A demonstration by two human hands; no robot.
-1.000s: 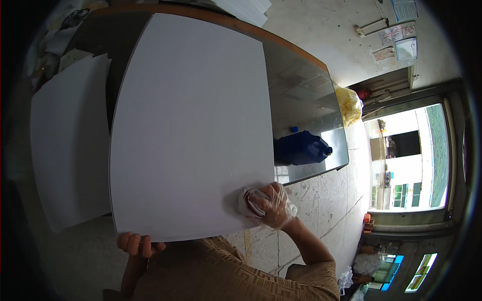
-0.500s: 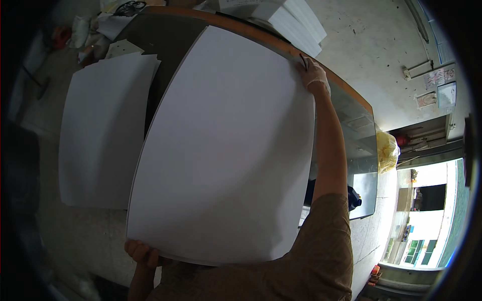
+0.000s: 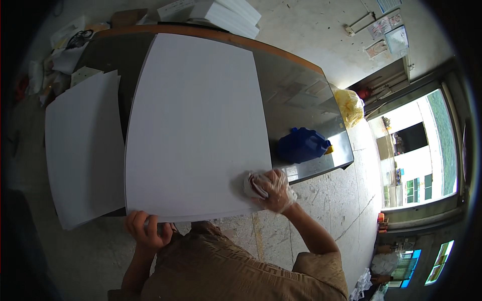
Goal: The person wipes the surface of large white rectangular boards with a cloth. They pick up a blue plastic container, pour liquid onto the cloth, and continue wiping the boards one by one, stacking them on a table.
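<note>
A large white sheet (image 3: 196, 120) lies on the glass-topped table, its near edge toward my body. My right hand (image 3: 277, 189), in a thin clear plastic glove, is closed on a crumpled white cloth (image 3: 255, 184) with a dark red edge. It presses the cloth on the sheet near its near right corner. My left hand (image 3: 145, 229) is closed at the near left corner, its fingers curled against the sheet's edge; its palm side is hidden. To the left lies a stack of white sheets (image 3: 85, 150), overhanging the table's near side.
A blue plastic jug (image 3: 303, 145) with a yellow cap lies on the glass tabletop (image 3: 281, 110) to the right. White blocks (image 3: 226, 15) stand beyond the far wooden edge. A yellow plastic bag (image 3: 350, 108) is past the table's right end. Papers and cables (image 3: 80, 39) clutter the far left.
My right hand has come from the sheet's far right corner back to its near right corner. My left hand stays at the near left corner. The view has shifted, showing the whole jug.
</note>
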